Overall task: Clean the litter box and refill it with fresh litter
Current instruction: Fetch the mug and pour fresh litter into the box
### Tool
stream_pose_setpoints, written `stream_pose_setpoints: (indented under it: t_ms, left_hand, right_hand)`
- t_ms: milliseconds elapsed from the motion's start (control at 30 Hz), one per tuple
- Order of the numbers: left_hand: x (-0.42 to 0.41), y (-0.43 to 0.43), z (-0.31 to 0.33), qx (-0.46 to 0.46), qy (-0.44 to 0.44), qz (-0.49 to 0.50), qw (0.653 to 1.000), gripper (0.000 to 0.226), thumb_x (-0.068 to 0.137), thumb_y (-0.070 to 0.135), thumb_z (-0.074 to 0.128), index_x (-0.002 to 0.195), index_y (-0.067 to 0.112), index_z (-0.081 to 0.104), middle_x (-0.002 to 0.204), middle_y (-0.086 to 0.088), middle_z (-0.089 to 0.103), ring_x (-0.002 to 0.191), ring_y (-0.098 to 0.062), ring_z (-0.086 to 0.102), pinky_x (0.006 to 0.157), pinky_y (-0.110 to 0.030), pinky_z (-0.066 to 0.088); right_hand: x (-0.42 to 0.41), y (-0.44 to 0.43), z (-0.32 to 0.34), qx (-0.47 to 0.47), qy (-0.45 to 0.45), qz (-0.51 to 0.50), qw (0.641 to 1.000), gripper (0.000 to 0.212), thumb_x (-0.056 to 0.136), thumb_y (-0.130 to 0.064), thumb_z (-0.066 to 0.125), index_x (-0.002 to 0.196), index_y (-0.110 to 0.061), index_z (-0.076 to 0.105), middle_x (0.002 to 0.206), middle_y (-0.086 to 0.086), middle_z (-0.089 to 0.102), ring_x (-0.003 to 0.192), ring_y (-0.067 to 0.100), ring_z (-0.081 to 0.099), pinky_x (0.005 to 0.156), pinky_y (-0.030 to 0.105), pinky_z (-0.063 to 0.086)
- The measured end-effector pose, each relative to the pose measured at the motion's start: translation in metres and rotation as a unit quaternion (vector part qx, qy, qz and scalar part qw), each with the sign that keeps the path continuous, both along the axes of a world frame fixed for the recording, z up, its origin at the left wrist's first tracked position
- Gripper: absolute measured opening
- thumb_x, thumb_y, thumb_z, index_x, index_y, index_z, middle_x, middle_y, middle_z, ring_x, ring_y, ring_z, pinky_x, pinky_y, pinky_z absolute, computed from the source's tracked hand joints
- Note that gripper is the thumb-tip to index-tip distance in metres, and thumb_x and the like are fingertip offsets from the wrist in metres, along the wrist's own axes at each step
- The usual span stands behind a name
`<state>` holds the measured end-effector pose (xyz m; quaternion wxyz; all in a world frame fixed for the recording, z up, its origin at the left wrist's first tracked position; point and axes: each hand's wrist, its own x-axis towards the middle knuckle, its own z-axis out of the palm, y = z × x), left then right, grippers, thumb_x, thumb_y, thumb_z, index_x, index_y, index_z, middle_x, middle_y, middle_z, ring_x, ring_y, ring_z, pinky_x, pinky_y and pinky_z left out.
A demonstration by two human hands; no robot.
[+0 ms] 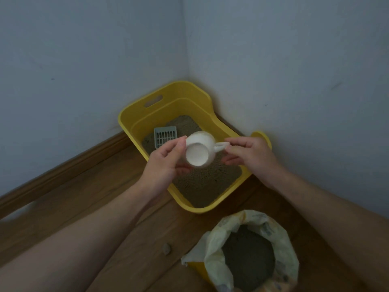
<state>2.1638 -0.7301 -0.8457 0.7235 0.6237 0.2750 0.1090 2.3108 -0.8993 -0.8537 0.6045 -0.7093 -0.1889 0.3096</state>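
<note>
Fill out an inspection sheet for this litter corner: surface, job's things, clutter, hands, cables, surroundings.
Surface: wooden floor, with a wooden skirting board along the left wall.
Job's things: yellow litter box set in the corner, holding litter and a grey slotted scoop; white cup held tilted above the box; open bag of grey litter at lower right.
Clutter: one small grey clump on the floor, left of the bag.
Hands: left hand grips the cup's body; right hand pinches its handle.
Cables: nothing seen.
Surroundings: two plain walls meeting at a corner.
</note>
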Motion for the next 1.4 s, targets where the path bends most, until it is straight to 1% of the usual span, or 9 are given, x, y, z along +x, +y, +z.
stream_pose_setpoints:
  t_ms: [100,233,333,467,567,700,900,1200,1400]
  left_hand:
    - [-0.002,-0.003,0.002,0.000,0.011,0.022,1.000,0.045,0.082,0.044,0.065,0.119,0.019,0.063,0.116,-0.016,0.066,0.100,-0.033,0.069,0.070,-0.033,0.057]
    - [-0.008,-0.007,0.010,-0.047,0.014,0.036,0.998,0.033,0.088,0.023,0.070,0.118,0.014,0.057,0.115,-0.016,0.067,0.100,-0.034,0.070,0.071,-0.038,0.058]
    - [-0.013,-0.009,0.017,-0.063,-0.002,0.023,0.998,0.046,0.081,0.010,0.075,0.121,0.013,0.052,0.115,-0.015,0.070,0.099,-0.032,0.071,0.070,-0.040,0.058]
    - [-0.019,-0.011,0.025,-0.025,0.001,-0.027,0.999,0.074,0.063,0.008,0.083,0.131,0.015,0.055,0.120,-0.007,0.069,0.108,-0.026,0.068,0.087,-0.046,0.058]
    - [-0.023,-0.013,0.028,0.000,-0.001,-0.043,0.999,0.076,0.058,0.004,0.088,0.127,0.015,0.060,0.119,-0.005,0.070,0.112,-0.024,0.065,0.091,-0.047,0.056]
    - [-0.032,-0.016,0.035,0.008,-0.021,-0.019,1.000,0.078,0.054,0.007,0.091,0.124,0.017,0.058,0.120,-0.004,0.068,0.112,-0.024,0.065,0.083,-0.039,0.057]
    - [-0.037,-0.020,0.046,0.111,-0.032,-0.042,0.992,0.075,0.053,-0.006,0.088,0.114,0.024,0.054,0.120,0.001,0.063,0.119,-0.016,0.059,0.102,-0.048,0.049]
    - [-0.043,-0.024,0.086,0.159,-0.073,-0.093,0.980,0.072,0.062,-0.013,0.083,0.113,0.025,0.049,0.120,0.002,0.062,0.119,-0.014,0.059,0.086,-0.031,0.056]
    - [-0.057,-0.027,0.194,0.176,-0.062,-0.098,0.978,0.074,0.060,-0.005,0.087,0.101,0.047,0.053,0.112,0.014,0.063,0.117,-0.011,0.059,0.086,-0.039,0.056]
  right_hand:
    - [-0.003,-0.002,0.005,0.024,-0.004,-0.008,1.000,0.037,0.091,-0.003,0.066,0.128,-0.003,0.062,0.093,0.009,0.077,0.080,0.020,0.075,0.069,0.025,0.060]
    - [-0.010,-0.004,0.012,0.037,-0.025,-0.013,0.999,0.041,0.089,0.002,0.068,0.129,-0.002,0.062,0.095,0.008,0.076,0.079,0.018,0.075,0.068,0.023,0.058]
    - [-0.017,-0.006,0.018,0.040,-0.034,-0.017,0.998,0.042,0.087,0.007,0.067,0.127,-0.004,0.063,0.103,0.006,0.074,0.075,0.014,0.074,0.067,0.021,0.058]
    - [-0.025,-0.011,0.028,0.043,-0.052,-0.009,0.998,0.045,0.085,0.011,0.066,0.126,-0.008,0.063,0.112,0.005,0.072,0.080,0.018,0.075,0.068,0.022,0.059]
    - [-0.031,-0.015,0.033,0.059,-0.041,-0.007,0.997,0.039,0.086,0.011,0.065,0.118,-0.010,0.066,0.103,0.006,0.075,0.084,0.019,0.075,0.070,0.025,0.060]
    - [-0.037,-0.025,0.040,0.077,-0.020,0.000,0.997,0.024,0.089,0.005,0.064,0.105,-0.011,0.072,0.096,0.010,0.077,0.091,0.024,0.074,0.075,0.029,0.061]
    - [-0.045,-0.034,0.052,0.064,-0.045,0.009,0.997,0.018,0.089,0.001,0.065,0.102,-0.009,0.072,0.098,0.010,0.077,0.097,0.026,0.073,0.088,0.039,0.059]
    - [-0.054,-0.049,0.092,0.076,-0.077,-0.002,0.994,0.019,0.087,0.004,0.066,0.099,-0.009,0.072,0.094,0.008,0.077,0.094,0.022,0.073,0.084,0.032,0.059]
    - [-0.076,-0.057,0.195,0.084,-0.022,-0.039,0.995,0.023,0.085,0.001,0.069,0.093,-0.019,0.077,0.095,0.011,0.077,0.095,0.028,0.073,0.089,0.043,0.057]
